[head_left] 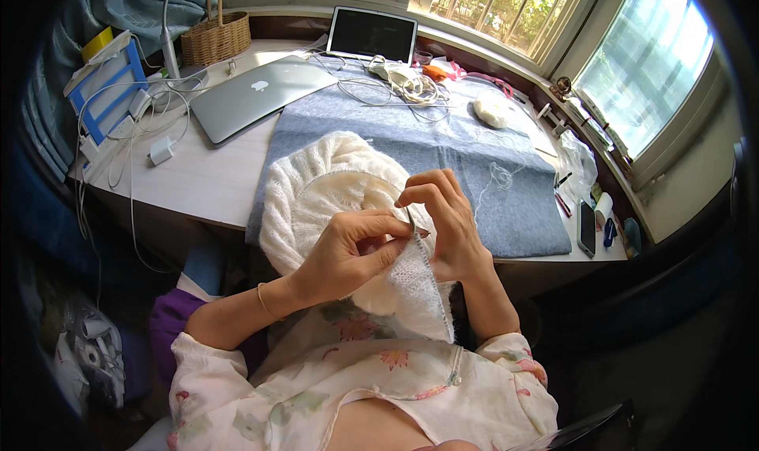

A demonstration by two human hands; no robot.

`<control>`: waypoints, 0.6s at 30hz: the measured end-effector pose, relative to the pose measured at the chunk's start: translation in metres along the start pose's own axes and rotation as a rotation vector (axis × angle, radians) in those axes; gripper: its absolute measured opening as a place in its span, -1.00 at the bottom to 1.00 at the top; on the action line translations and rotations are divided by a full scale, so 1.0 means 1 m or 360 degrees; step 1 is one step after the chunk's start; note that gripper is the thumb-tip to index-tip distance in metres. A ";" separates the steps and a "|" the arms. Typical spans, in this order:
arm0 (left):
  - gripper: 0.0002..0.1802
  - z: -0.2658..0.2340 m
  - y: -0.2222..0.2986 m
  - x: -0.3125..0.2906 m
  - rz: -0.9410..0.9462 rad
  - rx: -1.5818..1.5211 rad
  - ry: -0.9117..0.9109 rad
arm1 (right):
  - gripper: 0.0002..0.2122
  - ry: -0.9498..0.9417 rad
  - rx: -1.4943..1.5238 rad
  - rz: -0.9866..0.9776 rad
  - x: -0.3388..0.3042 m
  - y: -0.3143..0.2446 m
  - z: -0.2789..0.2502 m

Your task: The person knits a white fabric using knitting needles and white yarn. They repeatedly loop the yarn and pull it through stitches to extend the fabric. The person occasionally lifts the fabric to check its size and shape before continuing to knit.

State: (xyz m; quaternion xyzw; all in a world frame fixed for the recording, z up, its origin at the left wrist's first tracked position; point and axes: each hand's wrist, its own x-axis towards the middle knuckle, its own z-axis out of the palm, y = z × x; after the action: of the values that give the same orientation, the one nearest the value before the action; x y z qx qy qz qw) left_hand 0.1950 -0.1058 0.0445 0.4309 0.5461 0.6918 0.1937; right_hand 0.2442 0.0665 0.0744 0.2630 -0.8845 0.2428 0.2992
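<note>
A white piece of knitting (332, 174) lies bunched at the table's front edge, and a narrow part of it hangs down toward my lap. Along the hanging part's edge runs a row of stitches on a thin dark line, perhaps a needle's cable. My left hand (352, 249) pinches the top of the knitting between thumb and fingers. Close against it, my right hand (444, 218) has bent fingers around a slim knitting needle (411, 220) at the stitches. Its fingertips are partly hidden. White yarn (500, 177) trails over the cloth toward a yarn ball (492, 111).
A blue-grey cloth (522, 214) covers much of the table. Behind it are a closed silver laptop (261, 95), a tablet (371, 33), tangled cables (415, 87) and a wicker basket (216, 38). A phone (586, 228) and pens (562, 203) lie at the right edge.
</note>
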 end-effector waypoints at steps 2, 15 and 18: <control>-0.85 0.002 -0.002 0.001 -0.0024 -0.0093 -0.0018 | -0.48 0.0060 0.0055 -0.0146 0.000 0.000 0.001; -0.86 -0.013 0.008 0.005 -0.0101 -0.0608 0.0169 | -0.68 0.0617 -0.0323 -0.0335 -0.013 -0.006 -0.007; -0.89 -0.013 0.007 0.006 -0.0075 -0.0684 0.0183 | -0.66 0.0609 -0.0432 -0.0292 -0.013 -0.008 -0.009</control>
State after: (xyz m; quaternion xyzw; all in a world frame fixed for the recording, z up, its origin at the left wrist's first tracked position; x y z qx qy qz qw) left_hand 0.1823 -0.1114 0.0530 0.3265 0.4061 0.8111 0.2658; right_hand 0.2614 0.0693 0.0746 0.2488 -0.8088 0.1389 0.5145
